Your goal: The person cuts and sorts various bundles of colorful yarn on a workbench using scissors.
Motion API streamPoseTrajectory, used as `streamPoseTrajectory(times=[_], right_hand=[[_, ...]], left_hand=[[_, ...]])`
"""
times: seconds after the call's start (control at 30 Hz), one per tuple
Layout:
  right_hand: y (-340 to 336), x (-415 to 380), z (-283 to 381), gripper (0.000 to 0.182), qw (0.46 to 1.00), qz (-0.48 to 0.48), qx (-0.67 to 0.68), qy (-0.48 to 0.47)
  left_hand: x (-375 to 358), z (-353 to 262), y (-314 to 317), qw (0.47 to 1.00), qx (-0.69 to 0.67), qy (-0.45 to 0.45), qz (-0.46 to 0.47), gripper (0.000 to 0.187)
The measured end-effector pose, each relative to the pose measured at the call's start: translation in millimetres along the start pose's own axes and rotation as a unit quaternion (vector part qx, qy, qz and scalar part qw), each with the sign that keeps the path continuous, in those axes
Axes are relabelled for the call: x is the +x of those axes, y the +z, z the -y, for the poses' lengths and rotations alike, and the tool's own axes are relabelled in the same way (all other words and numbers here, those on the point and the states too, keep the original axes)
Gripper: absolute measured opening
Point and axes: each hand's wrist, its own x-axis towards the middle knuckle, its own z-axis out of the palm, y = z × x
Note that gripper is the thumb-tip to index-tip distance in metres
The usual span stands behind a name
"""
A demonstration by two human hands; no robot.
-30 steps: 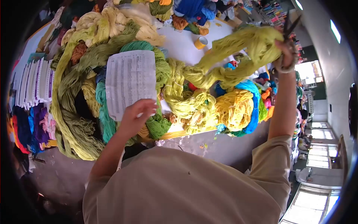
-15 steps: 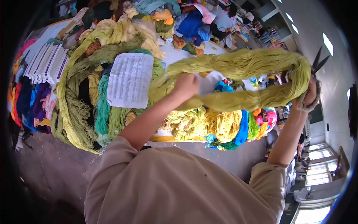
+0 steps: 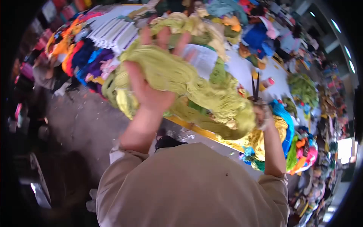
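A yellow-green skein of yarn (image 3: 177, 77) stretches between my two hands above the table. My left hand (image 3: 153, 94) is at its left end, fingers spread and blurred, with the strands lying across the palm between thumb and fingers. The skein's right end is at my right hand (image 3: 261, 113), which is closed around dark scissors (image 3: 256, 85) with their blades pointing up. Partly hidden behind the yarn, a printed paper sheet (image 3: 202, 58) lies on other green skeins (image 3: 218, 72).
White folded bundles with purple stripes (image 3: 115, 34) lie at the table's upper left. Orange yarn (image 3: 64, 47) and purple yarn (image 3: 100, 62) are beside them. Yellow skeins (image 3: 280, 130) and a blue skein (image 3: 283, 115) lie near the right arm. A pink-topped item (image 3: 267, 82) stands on the white tabletop (image 3: 242, 70).
My view has turned to the left. The left hand has gone from a closed fist to spread fingers under the skein. The right hand, still with the scissors, has come lower and closer in.
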Motion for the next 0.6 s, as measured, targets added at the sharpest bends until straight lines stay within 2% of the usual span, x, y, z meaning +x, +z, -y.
streamPoseTrajectory(times=[0.03, 0.07, 0.1, 0.13, 0.17, 0.2, 0.23, 0.27, 0.3, 0.33, 0.37, 0.4, 0.43, 0.47, 0.5, 0.53, 0.6], right_hand=[[56.7, -0.4, -17.5, 0.029, 0.956, -0.005, -0.255, -0.147], [84.8, 6.5, -34.7, 0.038, 0.902, -0.002, -0.343, -0.263], [118.2, 6.6, -48.8, 0.052, 0.895, 0.004, -0.313, -0.316], [156.0, -3.5, -56.3, 0.063, 0.877, 0.059, -0.328, -0.347], [184.7, -8.8, -74.2, 0.068, 0.900, 0.149, -0.245, -0.328], [209.0, -5.9, -98.0, 0.069, 0.869, 0.228, -0.237, -0.369], [242.0, -24.4, -103.5, 0.067, 0.800, 0.212, -0.387, -0.406], [265.3, -18.9, -127.8, 0.067, 0.794, 0.217, -0.357, -0.441], [281.5, -13.8, -144.5, 0.063, 0.836, 0.207, -0.311, -0.402], [293.0, -6.7, -150.3, 0.059, 0.889, 0.209, -0.249, -0.323], [303.5, -0.7, -146.4, 0.056, 0.917, 0.248, -0.176, -0.256], [315.1, 0.6, -141.4, 0.055, 0.935, 0.249, -0.138, -0.210], [326.9, 2.3, -136.1, 0.054, 0.934, 0.277, -0.115, -0.191], [341.0, 1.2, -128.9, 0.051, 0.918, 0.294, -0.154, -0.217], [353.9, 4.2, -131.3, 0.049, 0.934, 0.311, -0.096, -0.145], [369.1, 3.9, -133.4, 0.049, 0.925, 0.318, -0.092, -0.185], [389.4, 8.3, -138.0, 0.051, 0.937, 0.329, -0.086, -0.084]], left_hand=[[-8.9, -4.1, 5.5, 0.994, -0.074, -0.060, -0.044, 0.073], [-18.4, -8.8, 9.7, 0.977, -0.151, -0.119, -0.088, 0.070], [-26.9, -12.2, 5.8, 0.968, -0.186, -0.126, -0.113, 0.063], [-33.9, -17.4, 4.6, 0.962, -0.184, -0.112, -0.166, 0.061], [-40.0, -23.1, 2.8, 0.953, -0.183, -0.098, -0.219, 0.060], [-46.3, -29.8, -3.5, 0.951, -0.196, -0.101, -0.217, 0.062], [-49.2, -39.4, -5.6, 0.948, -0.183, -0.106, -0.239, 0.062], [-52.1, -51.0, -6.9, 0.944, -0.169, -0.110, -0.261, 0.062], [-55.6, -66.3, -6.9, 0.946, -0.177, -0.108, -0.250, 0.069], [-58.2, -84.3, -7.1, 0.955, -0.164, -0.098, -0.226, 0.074], [-60.5, -106.0, -8.2, 0.964, -0.150, -0.085, -0.201, 0.080], [-63.9, -129.7, -13.7, 0.974, -0.115, -0.071, -0.179, 0.076], [-69.9, -150.0, -21.0, 0.980, -0.004, -0.073, -0.185, 0.068], [-76.9, -169.3, -29.0, 0.973, 0.103, -0.076, -0.190, 0.060], [-84.8, -189.2, -35.3, 0.969, 0.114, -0.079, -0.202, 0.055], [-92.2, -208.4, -36.1, 0.965, 0.135, -0.096, -0.205, 0.054], [-104.1, -238.1, -33.3, 0.956, 0.166, -0.104, -0.220, 0.048]])
